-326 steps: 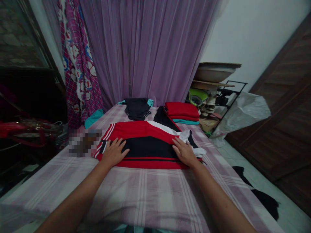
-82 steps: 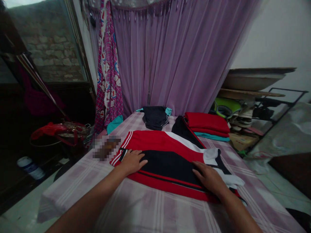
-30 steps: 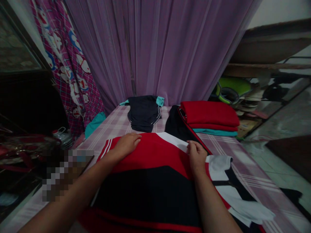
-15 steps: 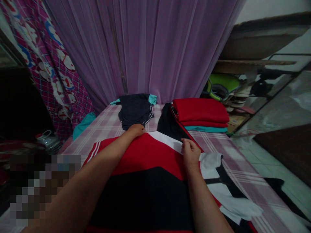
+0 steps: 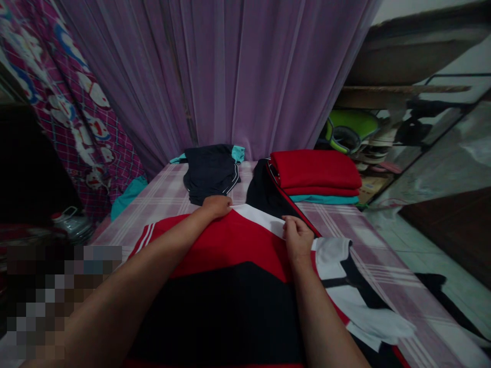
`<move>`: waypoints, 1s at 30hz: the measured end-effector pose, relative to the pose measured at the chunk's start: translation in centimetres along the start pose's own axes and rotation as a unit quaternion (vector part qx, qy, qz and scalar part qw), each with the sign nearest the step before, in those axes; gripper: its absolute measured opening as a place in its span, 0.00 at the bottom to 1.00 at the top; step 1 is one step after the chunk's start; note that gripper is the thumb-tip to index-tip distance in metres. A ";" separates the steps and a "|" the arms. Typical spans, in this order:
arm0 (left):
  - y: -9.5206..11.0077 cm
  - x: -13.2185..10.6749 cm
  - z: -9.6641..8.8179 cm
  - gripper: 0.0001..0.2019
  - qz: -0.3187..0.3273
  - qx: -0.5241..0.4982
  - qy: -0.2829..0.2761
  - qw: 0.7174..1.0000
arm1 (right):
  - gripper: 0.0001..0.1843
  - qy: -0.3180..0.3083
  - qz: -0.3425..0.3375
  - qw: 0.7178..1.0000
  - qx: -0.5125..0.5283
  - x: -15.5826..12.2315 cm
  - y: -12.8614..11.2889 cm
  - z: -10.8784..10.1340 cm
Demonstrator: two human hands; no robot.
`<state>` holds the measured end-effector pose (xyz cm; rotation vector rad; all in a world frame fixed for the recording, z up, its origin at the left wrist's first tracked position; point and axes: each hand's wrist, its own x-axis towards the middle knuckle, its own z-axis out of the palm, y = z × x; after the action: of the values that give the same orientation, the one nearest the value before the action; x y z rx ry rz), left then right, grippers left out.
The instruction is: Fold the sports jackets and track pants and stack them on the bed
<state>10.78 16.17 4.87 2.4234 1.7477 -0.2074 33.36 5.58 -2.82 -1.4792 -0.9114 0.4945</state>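
A red, black and white shirt (image 5: 230,312) lies spread before me on the checked cloth. My left hand (image 5: 217,205) is closed on the shirt's far edge, where red meets white. The white band (image 5: 261,219) runs from there to my right hand (image 5: 298,236), which pinches the same edge further right. A red sleeve with white stripes (image 5: 146,236) reaches out on the left. Under the right forearm and beyond it lies a white and black garment part (image 5: 345,286); whether it belongs to the same shirt I cannot tell.
Dark folded clothing with turquoise ends (image 5: 210,171) lies at the back of the checked surface (image 5: 153,199). Right of it are black trousers-like cloth with red piping (image 5: 263,186) and a folded red stack (image 5: 316,171) over turquoise cloth. Purple curtains (image 5: 230,76) hang behind; a cluttered shelf (image 5: 406,89) stands right.
Both hands keep hold of the shirt's edge with almost no movement. The view has shifted slightly, so the surroundings appear a little higher and further left.
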 end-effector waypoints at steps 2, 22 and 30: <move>-0.1 -0.1 0.6 0.17 -0.005 0.012 0.047 0.999 | 0.25 0.001 -0.001 1.000 -0.002 0.0 0.1 0.0; -12.3 -4.5 1.6 0.17 -0.034 -0.054 -0.018 0.998 | 0.24 -0.020 0.031 0.999 -0.010 -0.2 -0.1 0.3; -13.3 -7.0 1.5 0.13 -0.012 -0.105 0.001 0.994 | 0.25 -0.038 0.015 0.999 -0.034 -0.4 -0.3 0.1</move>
<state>-4.02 13.54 4.25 2.2556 1.7060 -0.0212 32.98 5.33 -2.66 -1.5463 -0.9751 0.5489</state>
